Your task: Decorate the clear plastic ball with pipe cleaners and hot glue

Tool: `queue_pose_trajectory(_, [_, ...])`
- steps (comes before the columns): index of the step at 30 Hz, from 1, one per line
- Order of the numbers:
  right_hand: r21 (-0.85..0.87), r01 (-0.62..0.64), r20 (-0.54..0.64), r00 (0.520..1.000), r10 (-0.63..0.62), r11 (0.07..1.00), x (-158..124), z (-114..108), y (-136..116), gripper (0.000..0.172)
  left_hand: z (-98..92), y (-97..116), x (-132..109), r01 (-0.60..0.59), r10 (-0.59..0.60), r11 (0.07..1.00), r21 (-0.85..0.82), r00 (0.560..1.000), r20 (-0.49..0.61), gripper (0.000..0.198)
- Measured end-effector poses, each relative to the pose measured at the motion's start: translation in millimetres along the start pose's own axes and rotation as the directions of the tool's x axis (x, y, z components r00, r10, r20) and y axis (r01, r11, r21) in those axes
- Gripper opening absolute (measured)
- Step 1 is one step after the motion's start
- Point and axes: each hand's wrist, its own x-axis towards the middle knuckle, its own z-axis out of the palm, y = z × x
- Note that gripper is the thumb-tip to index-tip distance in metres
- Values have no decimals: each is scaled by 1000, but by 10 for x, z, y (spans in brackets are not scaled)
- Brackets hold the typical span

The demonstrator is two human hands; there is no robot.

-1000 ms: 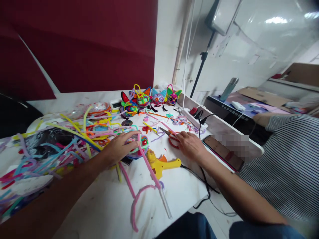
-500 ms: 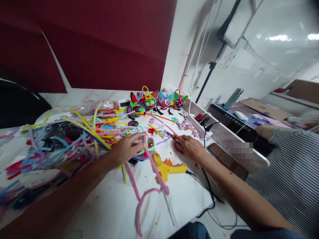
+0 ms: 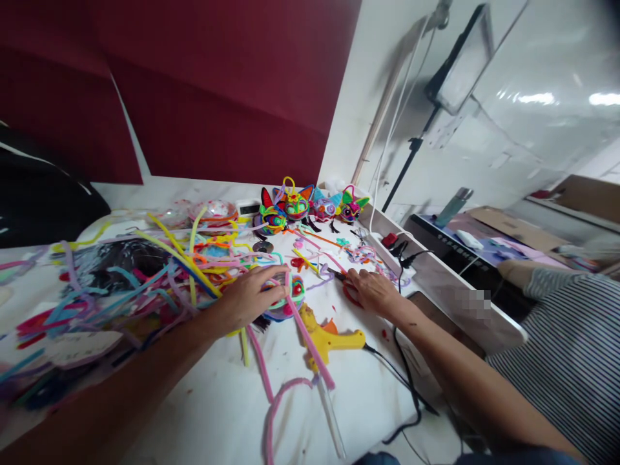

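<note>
My left hand point(image 3: 252, 297) has its thumb and fingers closed on a pink pipe cleaner point(image 3: 312, 349), which slants down toward the front of the table. Just beneath that hand lies a colourful pipe-cleaner animal face point(image 3: 297, 290) with red eyes, partly covered by the fingers. My right hand point(image 3: 375, 294) is closed around the red-orange handles of scissors point(image 3: 351, 295), low over the tabletop with the blades pointing left. Between the hands and nearer me, a yellow glue gun point(image 3: 341, 340) lies on its side, with a clear glue stick point(image 3: 332, 416) extending from it.
Tangled pipe cleaners point(image 3: 145, 290) cover the left side. Several finished animal-head ornaments point(image 3: 296, 205) stand at the back. A black cord point(image 3: 407, 374) runs along the right, by a raised white ledge point(image 3: 460, 297). Another person in a striped shirt point(image 3: 557, 323) is at the far right.
The whole view has shifted a little, so the table's things sit slightly lower and to the right. My left hand still grips the pink pipe cleaner; my right hand stays at the scissors.
</note>
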Motion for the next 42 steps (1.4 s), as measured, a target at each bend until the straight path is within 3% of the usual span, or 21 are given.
queue_pose_trajectory(9, [-48,66,1,998,-66,997,-77,-260,265,34,-10,-17,7,26,-26,999,-41,1000,0,54])
queue_pose_trajectory(13, [-49,84,-7,996,-84,995,-127,-406,336,50,-23,5,6,53,-52,997,-58,999,15,55])
queue_pose_trajectory(19, [-24,63,-47,997,-64,998,-292,-620,486,56,-44,-1,13,113,-112,988,-102,994,18,58])
queue_pose_trajectory(22, [75,157,-65,986,-153,985,-424,-670,591,52,-52,-23,26,149,-148,980,-131,989,16,58])
queue_pose_trajectory(25, [328,354,-264,925,-275,876,-555,-603,554,41,-49,-43,37,173,-172,972,-162,985,18,61])
queue_pose_trajectory(28, [364,501,-436,836,-332,785,-639,-422,322,32,-38,-53,36,186,-185,965,-183,982,21,61])
queue_pose_trajectory(32, [161,579,-570,715,-404,799,-634,-155,-43,30,-20,-46,18,196,-196,963,-185,980,18,60])
queue_pose_trajectory(36, [-59,563,-676,585,-448,824,-558,-26,-202,27,-18,-19,3,192,-192,967,-170,981,17,53])
queue_pose_trajectory(42, [-141,549,-729,505,-461,824,-480,6,-251,24,-16,-12,14,175,-174,971,-163,985,22,53])
